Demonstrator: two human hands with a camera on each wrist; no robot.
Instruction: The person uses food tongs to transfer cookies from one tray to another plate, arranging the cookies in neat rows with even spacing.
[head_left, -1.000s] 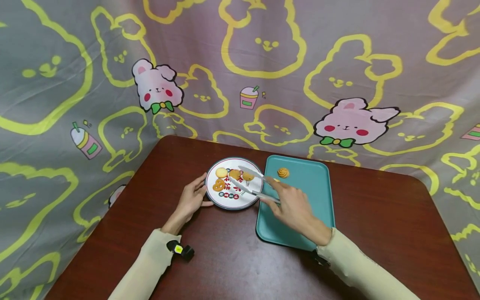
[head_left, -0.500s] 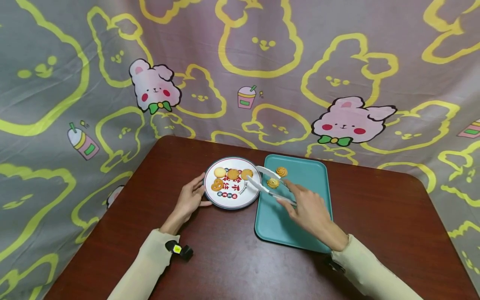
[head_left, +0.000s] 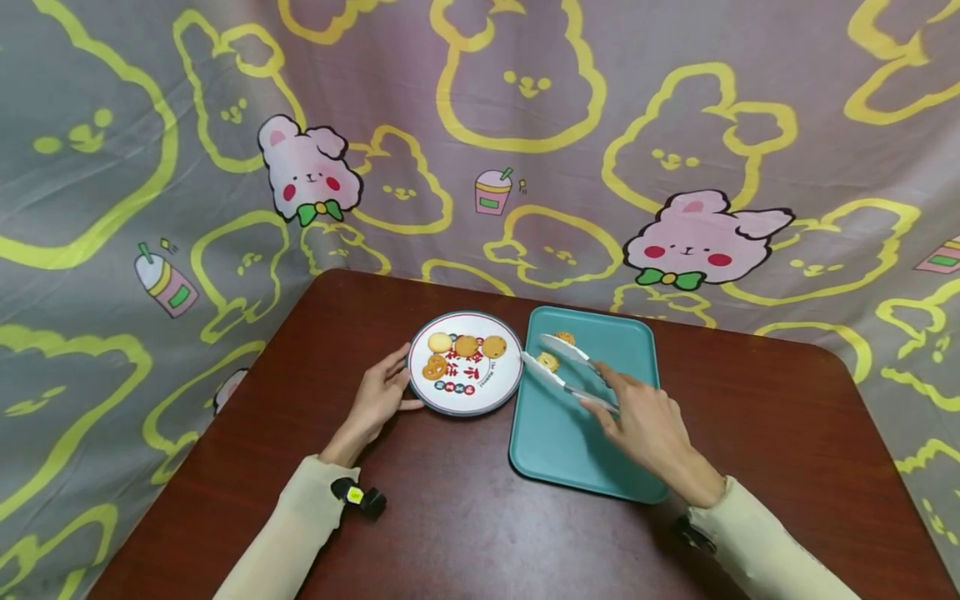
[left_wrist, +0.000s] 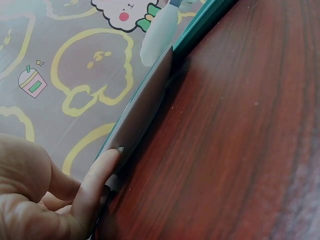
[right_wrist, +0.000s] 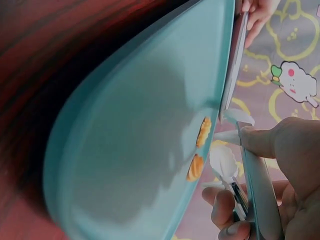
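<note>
My left hand [head_left: 381, 396] holds the left rim of a round white plate [head_left: 491, 396] with red printed characters; in the left wrist view its thumb [left_wrist: 95, 182] lies against the plate's edge. On the plate are a pale round cookie [head_left: 440, 342], two browner round cookies [head_left: 466, 346] and a pretzel-shaped cookie [head_left: 434, 367]. My right hand [head_left: 651, 425] grips metal tongs [right_wrist: 260, 190] with white tips. Their spread tips are over the teal tray's left part, around a pale flower-shaped cookie [head_left: 548, 362]. Behind it a swirled cookie [right_wrist: 195, 167] is partly covered by the tongs in the head view.
The teal tray [head_left: 577, 454] lies right beside the plate on a dark red-brown wooden table [head_left: 450, 500]. A patterned cloth [head_left: 420, 100] with cartoon rabbits hangs behind the table's back edge and along its left side.
The tongs have moved right from above the plate to over the tray, uncovering the brown cookie at the plate's right. My left hand has stayed at the plate's rim.
</note>
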